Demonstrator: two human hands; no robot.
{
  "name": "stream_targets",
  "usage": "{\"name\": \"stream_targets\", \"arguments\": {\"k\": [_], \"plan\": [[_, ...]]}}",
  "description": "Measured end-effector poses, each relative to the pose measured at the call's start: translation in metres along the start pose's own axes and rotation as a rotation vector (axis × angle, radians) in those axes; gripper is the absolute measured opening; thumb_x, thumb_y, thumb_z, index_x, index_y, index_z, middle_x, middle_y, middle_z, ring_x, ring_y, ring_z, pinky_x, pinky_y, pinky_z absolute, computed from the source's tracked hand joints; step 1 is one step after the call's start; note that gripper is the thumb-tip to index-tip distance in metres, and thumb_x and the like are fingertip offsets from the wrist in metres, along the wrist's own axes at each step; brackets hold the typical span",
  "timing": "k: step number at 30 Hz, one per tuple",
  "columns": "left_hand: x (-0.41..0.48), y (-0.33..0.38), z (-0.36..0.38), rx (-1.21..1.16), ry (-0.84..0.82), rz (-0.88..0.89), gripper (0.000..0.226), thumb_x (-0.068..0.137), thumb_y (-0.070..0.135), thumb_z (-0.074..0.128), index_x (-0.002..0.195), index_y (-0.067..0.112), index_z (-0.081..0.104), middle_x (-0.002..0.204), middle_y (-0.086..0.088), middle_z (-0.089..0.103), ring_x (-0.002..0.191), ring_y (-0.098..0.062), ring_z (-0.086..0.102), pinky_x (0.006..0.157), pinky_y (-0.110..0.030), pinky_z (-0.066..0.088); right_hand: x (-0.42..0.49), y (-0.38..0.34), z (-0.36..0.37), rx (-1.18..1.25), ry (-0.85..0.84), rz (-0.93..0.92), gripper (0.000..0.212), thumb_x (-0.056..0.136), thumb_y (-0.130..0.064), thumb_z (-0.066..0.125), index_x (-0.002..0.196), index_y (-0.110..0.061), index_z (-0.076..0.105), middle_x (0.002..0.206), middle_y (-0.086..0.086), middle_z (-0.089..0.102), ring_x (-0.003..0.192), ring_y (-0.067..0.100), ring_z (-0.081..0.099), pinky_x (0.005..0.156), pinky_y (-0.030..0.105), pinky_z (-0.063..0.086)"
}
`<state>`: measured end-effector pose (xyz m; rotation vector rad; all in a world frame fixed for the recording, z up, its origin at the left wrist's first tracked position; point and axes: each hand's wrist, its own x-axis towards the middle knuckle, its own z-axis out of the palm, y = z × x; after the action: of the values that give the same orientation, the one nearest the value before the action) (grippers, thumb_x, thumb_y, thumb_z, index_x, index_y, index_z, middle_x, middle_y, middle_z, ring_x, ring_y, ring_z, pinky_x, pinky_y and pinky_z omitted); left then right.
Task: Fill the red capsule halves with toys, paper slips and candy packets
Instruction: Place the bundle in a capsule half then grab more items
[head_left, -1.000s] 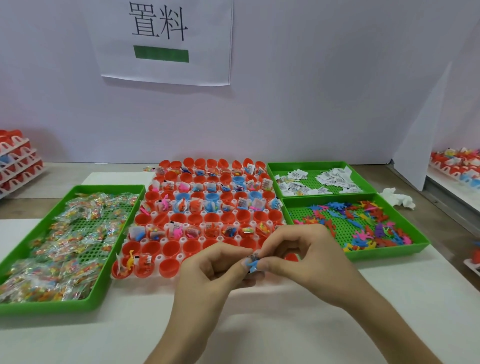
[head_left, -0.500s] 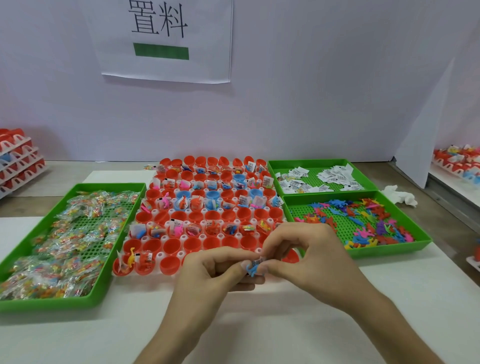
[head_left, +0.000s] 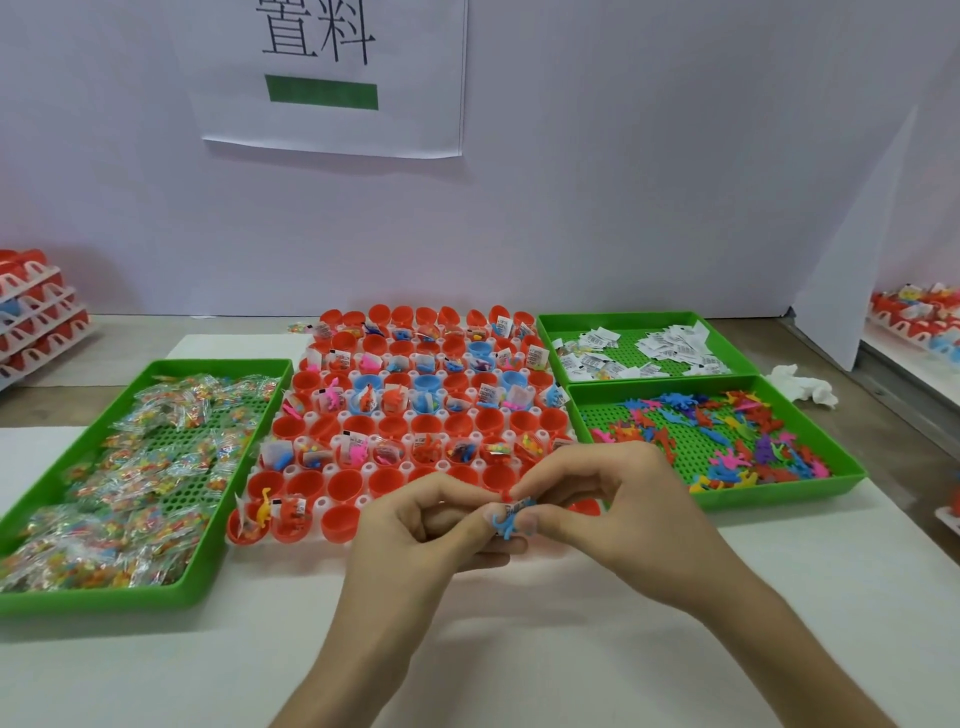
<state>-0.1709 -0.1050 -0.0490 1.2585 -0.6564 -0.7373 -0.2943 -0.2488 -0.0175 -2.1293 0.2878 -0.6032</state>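
Both hands meet just in front of the white rack (head_left: 322, 503), above the white table (head_left: 571, 649). The left hand (head_left: 431, 525) has its fingers curled, with thumb and forefinger pinching a small blue toy (head_left: 505, 527). The right hand (head_left: 618, 514) pinches the same toy from the other side, its remaining fingers bent. A folded paper slip (head_left: 521, 504) is pressed against the top of the toy between the fingertips. The rack holds rows of red capsule halves (head_left: 343, 486). Many in the back rows and one nearer row carry toys, slips and packets, and two more at the near left corner are filled. Most of the closest ones show only their red insides. To the left a green tray (head_left: 104, 597) is heaped with candy packets (head_left: 130, 467). To the right, the far tray (head_left: 644, 316) holds white slips (head_left: 670, 345) and the near tray (head_left: 779, 493) holds coloured toys (head_left: 727, 431). A crumpled tissue (head_left: 802, 384) lies just beyond them.
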Motion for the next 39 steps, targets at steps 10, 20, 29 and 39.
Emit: {"name": "stream_targets", "arguments": {"k": [10, 20, 29, 39], "plan": [[0.001, 0.0, 0.001, 0.011, -0.095, -0.039, 0.014, 0.085, 0.029, 0.067, 0.085, 0.018, 0.076, 0.091, -0.013, 0.078, 0.088, -0.027, 0.076, 0.073, -0.026, 0.06, 0.001, 0.004, -0.001, -0.054, 0.046, 0.013, 0.012, 0.074, -0.007, 0.086, 0.08, -0.015, 0.08, 0.076, -0.008, 0.074, 0.073, 0.011, 0.072, 0.069, 0.025, 0.058], [0.0, -0.006, 0.002, -0.11, 0.032, 0.002, 0.012, 0.084, -0.011, 0.067, 0.083, 0.0, 0.072, 0.086, -0.022, 0.076, 0.083, -0.032, 0.076, 0.069, -0.027, 0.06, 0.001, 0.005, 0.008, 0.073, 0.087, 0.034, 0.016, 0.075, -0.011, 0.086, 0.086, -0.018, 0.078, 0.081, -0.006, 0.072, 0.078, 0.017, 0.071, 0.071, 0.026, 0.057], [-0.002, -0.004, 0.005, -0.202, 0.129, 0.034, 0.007, 0.086, -0.009, 0.067, 0.089, -0.003, 0.068, 0.088, -0.02, 0.076, 0.085, -0.032, 0.076, 0.072, -0.03, 0.061, 0.002, 0.002, 0.019, -0.043, 0.16, -0.152, 0.011, 0.079, -0.022, 0.078, 0.089, -0.019, 0.079, 0.087, -0.009, 0.069, 0.08, 0.015, 0.068, 0.067, 0.021, 0.053], [-0.015, 0.003, 0.013, -0.317, 0.474, 0.246, 0.012, 0.083, 0.005, 0.074, 0.088, 0.015, 0.073, 0.082, -0.014, 0.077, 0.074, -0.029, 0.076, 0.065, -0.028, 0.061, 0.031, -0.035, 0.033, -0.094, 0.089, -0.163, 0.014, 0.079, -0.008, 0.081, 0.084, -0.02, 0.077, 0.077, -0.01, 0.072, 0.071, 0.01, 0.072, 0.064, 0.019, 0.056]]}}
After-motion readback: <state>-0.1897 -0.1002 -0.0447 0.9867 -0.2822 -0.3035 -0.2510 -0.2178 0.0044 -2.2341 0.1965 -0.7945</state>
